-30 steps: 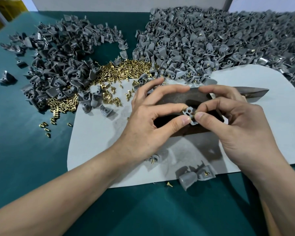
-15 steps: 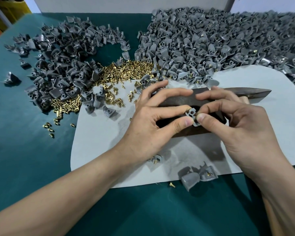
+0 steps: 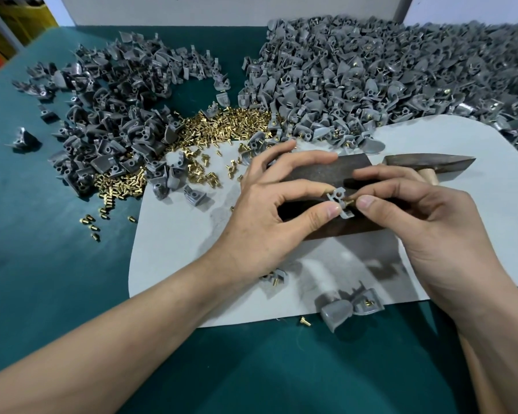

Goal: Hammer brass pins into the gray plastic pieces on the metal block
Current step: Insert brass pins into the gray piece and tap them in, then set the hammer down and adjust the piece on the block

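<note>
Head view: a small gray plastic piece (image 3: pixel 340 201) is held over the near part of the dark metal block (image 3: pixel 317 174), whether touching it cannot be told. It is pinched at its left edge between thumb and forefinger of the left hand (image 3: pixel 269 210), whose other fingers are stretched across the block's top. A brass pin (image 3: pixel 349 201) is pinched in the grip of the right hand (image 3: pixel 425 222), thumb against forefinger, and its tip is set against the piece's right side.

Just beyond the right hand's fingers a hammer head (image 3: pixel 431 164) is seen lying beside the block, with its wooden handle (image 3: pixel 428 177) running in behind that hand; whether the handle is held cannot be told.

Block, hammer and hands are carried by a pale gray mat (image 3: pixel 174 243) spread on the teal desk (image 3: pixel 42 264). At the mat's near edge two gray pieces (image 3: pixel 350 309) are lying together, with a loose pin (image 3: pixel 305 321) just beside them on the desk.

Beyond the mat's far left corner a heap of brass pins (image 3: pixel 222 124) is spread, flanked by a left pile of gray pieces (image 3: pixel 111 121) and a larger right pile (image 3: pixel 371 79).
</note>
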The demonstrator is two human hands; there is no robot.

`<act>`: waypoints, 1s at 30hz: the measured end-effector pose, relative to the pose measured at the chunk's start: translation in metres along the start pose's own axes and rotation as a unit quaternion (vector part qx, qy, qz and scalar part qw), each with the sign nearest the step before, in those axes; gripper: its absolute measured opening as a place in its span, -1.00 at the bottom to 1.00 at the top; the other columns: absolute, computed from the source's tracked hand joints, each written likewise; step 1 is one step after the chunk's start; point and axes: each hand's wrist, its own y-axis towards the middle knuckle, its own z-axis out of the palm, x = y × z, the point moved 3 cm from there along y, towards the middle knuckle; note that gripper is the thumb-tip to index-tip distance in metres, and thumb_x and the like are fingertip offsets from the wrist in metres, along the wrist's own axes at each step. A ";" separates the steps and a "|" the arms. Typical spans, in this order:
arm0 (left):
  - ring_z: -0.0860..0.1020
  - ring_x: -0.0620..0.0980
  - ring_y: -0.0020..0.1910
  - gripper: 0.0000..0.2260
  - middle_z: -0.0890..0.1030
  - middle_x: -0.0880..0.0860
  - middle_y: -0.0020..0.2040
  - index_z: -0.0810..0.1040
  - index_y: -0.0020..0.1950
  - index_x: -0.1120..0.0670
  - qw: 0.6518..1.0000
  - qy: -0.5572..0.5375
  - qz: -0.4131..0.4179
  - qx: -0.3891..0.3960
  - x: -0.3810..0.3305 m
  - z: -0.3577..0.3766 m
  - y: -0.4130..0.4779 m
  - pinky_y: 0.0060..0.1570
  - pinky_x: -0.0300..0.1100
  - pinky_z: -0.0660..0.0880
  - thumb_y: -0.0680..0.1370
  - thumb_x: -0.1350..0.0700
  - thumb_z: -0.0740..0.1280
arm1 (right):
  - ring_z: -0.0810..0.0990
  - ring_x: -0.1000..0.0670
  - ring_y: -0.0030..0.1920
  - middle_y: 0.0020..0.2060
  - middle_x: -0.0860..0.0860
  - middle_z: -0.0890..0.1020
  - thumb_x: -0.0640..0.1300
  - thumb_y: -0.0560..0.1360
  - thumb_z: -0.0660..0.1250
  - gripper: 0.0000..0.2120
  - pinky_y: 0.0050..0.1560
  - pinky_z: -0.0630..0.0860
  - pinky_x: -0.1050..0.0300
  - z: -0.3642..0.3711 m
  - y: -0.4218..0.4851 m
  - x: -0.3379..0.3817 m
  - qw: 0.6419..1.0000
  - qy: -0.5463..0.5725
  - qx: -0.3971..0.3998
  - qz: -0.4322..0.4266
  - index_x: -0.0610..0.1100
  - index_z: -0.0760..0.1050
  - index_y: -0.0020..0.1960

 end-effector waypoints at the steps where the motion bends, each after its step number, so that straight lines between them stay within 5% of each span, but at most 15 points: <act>1: 0.23 -0.05 0.45 -0.86 0.53 -0.20 0.26 0.65 0.00 -0.09 1.000 -0.001 -0.001 0.000 0.000 0.000 0.000 0.44 0.11 0.16 0.46 0.00 0.40 | 0.54 0.22 0.13 0.02 0.11 0.65 -0.02 0.31 0.50 -0.96 0.32 0.35 0.06 0.001 -0.001 0.001 1.000 -0.005 -0.002 -0.004 0.04 0.67 -0.26; 6: 0.23 -0.05 0.46 -0.87 0.52 -0.22 0.27 0.62 0.00 -0.16 1.000 -0.002 -0.001 0.001 0.000 0.000 0.000 0.44 0.11 0.16 0.47 -0.02 0.40 | 0.53 0.27 0.08 0.02 0.11 0.64 0.04 0.27 0.41 -0.90 0.18 0.36 0.38 0.003 -0.001 0.002 0.999 -0.030 -0.016 -0.015 0.05 0.63 -0.26; 11: 0.23 -0.08 0.45 -0.88 0.52 -0.24 0.27 0.63 -0.02 -0.17 1.000 -0.009 -0.005 -0.003 0.002 0.000 0.000 0.44 0.09 0.16 0.46 -0.03 0.42 | 0.59 0.04 0.06 -0.05 0.09 0.63 -0.02 0.35 0.47 -0.97 0.13 0.48 0.11 -0.011 -0.001 0.002 0.995 -0.034 -0.087 -0.017 0.04 0.63 -0.24; 15: 0.26 -0.08 0.42 -0.86 0.53 -0.19 0.25 0.66 0.01 -0.06 0.999 -0.018 -0.028 -0.031 0.005 0.001 -0.001 0.43 0.05 0.18 0.46 0.05 0.44 | 0.52 -0.08 -0.14 -0.19 0.04 0.50 0.16 0.37 0.43 -0.74 -0.12 0.38 0.06 -0.042 -0.002 0.001 0.918 -0.361 -0.161 0.023 0.05 0.44 -0.09; 19: 0.26 -0.03 0.42 -0.85 0.50 -0.15 0.29 0.67 0.02 0.01 0.998 0.002 -0.046 -0.044 0.005 0.001 -0.002 0.41 0.12 0.20 0.46 0.09 0.44 | 0.55 -0.22 -0.12 -0.24 -0.15 0.59 0.01 0.37 0.47 -0.67 -0.20 0.40 0.03 -0.052 0.000 -0.012 0.872 -0.445 -0.084 0.187 -0.16 0.45 -0.05; 21: 0.26 -0.06 0.42 -0.86 0.48 -0.19 0.28 0.68 0.00 -0.01 0.997 0.001 -0.059 -0.048 0.004 0.000 -0.002 0.40 0.11 0.21 0.45 0.07 0.43 | 0.52 -0.17 -0.23 -0.32 -0.12 0.57 -0.07 0.37 0.46 -0.77 -0.32 0.34 0.08 -0.056 0.001 -0.010 0.886 -0.396 -0.061 0.234 -0.16 0.48 -0.12; 25: 0.25 -0.14 0.41 -0.81 0.46 -0.29 0.25 0.63 -0.01 -0.10 0.996 -0.008 -0.080 -0.047 0.004 0.001 -0.003 0.41 0.08 0.23 0.46 0.17 0.45 | 0.33 -0.03 -0.63 -0.57 -0.14 0.44 -0.33 0.44 0.33 -0.82 -0.59 0.30 0.25 -0.063 -0.005 0.002 0.943 -0.052 -0.010 0.328 -0.20 0.39 0.00; 27: 0.27 -0.18 0.38 -0.79 0.45 -0.31 0.23 0.58 -0.04 -0.12 0.994 -0.015 -0.089 -0.056 0.003 0.000 -0.003 0.39 0.06 0.26 0.46 0.19 0.43 | 0.29 -0.02 -0.67 -0.57 -0.10 0.43 -0.38 0.47 0.31 -0.76 -0.63 0.25 0.27 -0.065 -0.010 0.013 0.959 -0.012 -0.016 0.282 -0.16 0.41 0.08; 30: 0.30 -0.16 0.36 -0.83 0.46 -0.31 0.20 0.55 -0.14 -0.11 0.993 -0.034 -0.093 -0.070 0.003 0.001 -0.003 0.36 0.09 0.29 0.44 0.18 0.40 | 0.32 -0.05 -0.65 -0.51 -0.04 0.46 -0.20 0.52 0.32 -0.81 -0.60 0.25 0.31 -0.056 -0.018 0.040 0.983 -0.036 -0.031 0.177 0.04 0.53 0.07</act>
